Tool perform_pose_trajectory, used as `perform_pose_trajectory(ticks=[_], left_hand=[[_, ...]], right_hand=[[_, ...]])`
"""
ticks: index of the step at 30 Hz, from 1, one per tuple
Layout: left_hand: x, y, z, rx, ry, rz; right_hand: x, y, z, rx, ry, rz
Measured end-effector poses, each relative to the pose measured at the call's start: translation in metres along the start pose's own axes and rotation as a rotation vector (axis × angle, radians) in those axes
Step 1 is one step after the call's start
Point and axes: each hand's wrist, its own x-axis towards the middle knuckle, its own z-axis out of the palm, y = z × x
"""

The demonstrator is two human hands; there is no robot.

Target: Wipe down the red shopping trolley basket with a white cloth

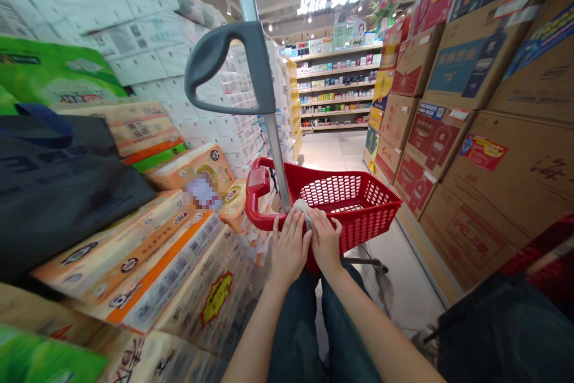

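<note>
A red plastic shopping basket (359,204) on wheels stands low in a store aisle in front of me. A metal pole with a grey handle (224,66) rises from its near rim. My left hand (289,248) lies flat on the near rim, fingers stretched out and together. My right hand (325,239) is beside it, fingers curled over a small white cloth or tissue (305,210) pressed against the rim at the foot of the pole. My knees in dark trousers (309,323) show below the hands.
Stacked packs of tissue paper (179,263) fill the left side, with a dark bag (58,180) lying on them. Cardboard cartons (470,132) are piled along the right. Another red basket's edge (547,251) shows at the right. Stocked shelves (341,90) stand at the aisle's far end.
</note>
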Motion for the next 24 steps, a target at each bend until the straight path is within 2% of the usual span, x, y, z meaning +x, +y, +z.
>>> perform_pose_trajectory(ticks=[3, 10, 13, 16, 22, 24], left_hand=[[0.0, 0.0, -0.001, -0.001, -0.002, 0.002], [0.0, 0.001, -0.003, -0.009, 0.003, 0.003], [0.0, 0.002, -0.003, -0.016, 0.007, 0.003], [0.0, 0.003, -0.002, -0.018, 0.011, -0.004], [-0.001, 0.002, 0.001, -0.014, 0.022, 0.002], [-0.001, 0.001, 0.001, -0.01, 0.016, 0.002]], right_hand=[[0.0, 0.021, -0.002, -0.045, -0.003, -0.071], [-0.007, 0.139, -0.028, -0.222, 0.045, -0.036], [-0.01, 0.163, -0.037, -0.26, 0.06, 0.014], [-0.01, 0.145, -0.035, -0.252, 0.086, 0.082], [-0.002, 0.033, -0.008, -0.105, 0.003, 0.014], [0.0, 0.007, -0.001, -0.055, -0.02, 0.009]])
